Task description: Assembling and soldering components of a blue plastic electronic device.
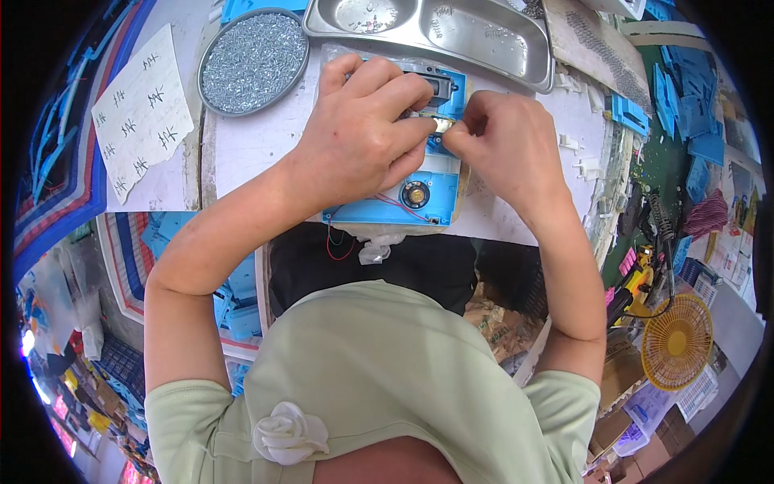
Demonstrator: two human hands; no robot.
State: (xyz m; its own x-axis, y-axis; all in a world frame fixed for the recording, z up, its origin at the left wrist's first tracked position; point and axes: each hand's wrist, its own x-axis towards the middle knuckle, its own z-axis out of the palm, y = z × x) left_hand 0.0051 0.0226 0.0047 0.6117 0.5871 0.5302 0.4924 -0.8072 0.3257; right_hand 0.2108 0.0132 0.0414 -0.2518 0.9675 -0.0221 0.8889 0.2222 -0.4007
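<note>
On the table lies a blue plastic housing (pixel 375 211) with a round speaker (pixel 415 194) and thin red wires. A black part (pixel 440 87) sits at its far end. Over the housing, my left hand (pixel 367 137) is closed, fingers curled toward a small shiny piece (pixel 443 125) near the middle. From the other side, my right hand (pixel 516 149) pinches thumb and fingers together at that same piece. What exactly either hand grips is hidden by the fingers. Red and green wires (pixel 339 248) hang over the table's near edge.
A round dish of small screws (pixel 254 62) stands at the far left beside a handwritten paper sheet (pixel 145 113). Behind the housing is a divided steel tray (pixel 476 48). Small white plastic parts (pixel 590 168) lie right; a yellow round grille (pixel 677 342) stands lower right.
</note>
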